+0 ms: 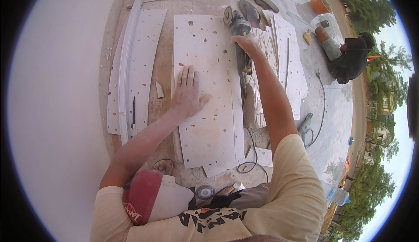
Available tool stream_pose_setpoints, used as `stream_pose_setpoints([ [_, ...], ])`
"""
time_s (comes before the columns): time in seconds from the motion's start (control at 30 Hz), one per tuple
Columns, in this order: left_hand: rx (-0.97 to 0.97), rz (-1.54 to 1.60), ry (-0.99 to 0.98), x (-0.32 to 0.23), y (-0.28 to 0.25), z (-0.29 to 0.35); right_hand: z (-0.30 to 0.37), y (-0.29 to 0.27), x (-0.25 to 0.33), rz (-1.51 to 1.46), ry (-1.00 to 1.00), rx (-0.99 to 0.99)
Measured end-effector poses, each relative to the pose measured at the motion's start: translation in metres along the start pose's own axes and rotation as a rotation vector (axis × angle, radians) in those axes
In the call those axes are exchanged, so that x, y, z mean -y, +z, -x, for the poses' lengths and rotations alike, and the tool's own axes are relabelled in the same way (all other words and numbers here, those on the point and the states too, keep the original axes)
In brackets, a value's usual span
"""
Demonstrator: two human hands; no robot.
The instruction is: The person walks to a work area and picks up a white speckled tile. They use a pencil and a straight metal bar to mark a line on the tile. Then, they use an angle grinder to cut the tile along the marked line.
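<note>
Tile, white and speckled, lies flat on the floor before us. Our left hand presses it open-palmed; our right hand is closed round the grinder at the tile's right edge. We advise steady pressure, fingers clear of the disc.

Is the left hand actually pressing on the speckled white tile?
Touching. The head view shows the left hand lying flat, fingers spread, on the speckled white tile, with no gap visible beneath the palm.
</note>
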State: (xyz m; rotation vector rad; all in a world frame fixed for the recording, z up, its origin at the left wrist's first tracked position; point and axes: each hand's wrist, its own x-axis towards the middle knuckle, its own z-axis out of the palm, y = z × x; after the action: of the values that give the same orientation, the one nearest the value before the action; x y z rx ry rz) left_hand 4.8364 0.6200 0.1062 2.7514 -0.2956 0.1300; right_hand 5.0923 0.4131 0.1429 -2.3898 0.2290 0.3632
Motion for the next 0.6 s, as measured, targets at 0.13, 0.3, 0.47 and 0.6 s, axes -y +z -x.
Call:
stream_pose_setpoints([
  [0.13, 0.004, -0.009, 0.001, -0.0004, 0.0003, -0.0009, -0.0061, -0.0002, -0.0005, -0.002, 0.012, 0.018],
  [0.3, 0.012, -0.003, 0.001, -0.0007, -0.0015, -0.001, -0.005, 0.0001, 0.0045, -0.003, 0.011, 0.013],
  [0.47, 0.014, -0.015, 0.006, -0.0004, -0.0016, -0.0009, -0.0053, -0.0028, 0.0078, -0.002, -0.012, 0.032],
  [0.6, 0.011, -0.026, 0.01, -0.0005, -0.0003, -0.0015, -0.0081, -0.0021, 0.0084, -0.001, -0.005, 0.017],
])
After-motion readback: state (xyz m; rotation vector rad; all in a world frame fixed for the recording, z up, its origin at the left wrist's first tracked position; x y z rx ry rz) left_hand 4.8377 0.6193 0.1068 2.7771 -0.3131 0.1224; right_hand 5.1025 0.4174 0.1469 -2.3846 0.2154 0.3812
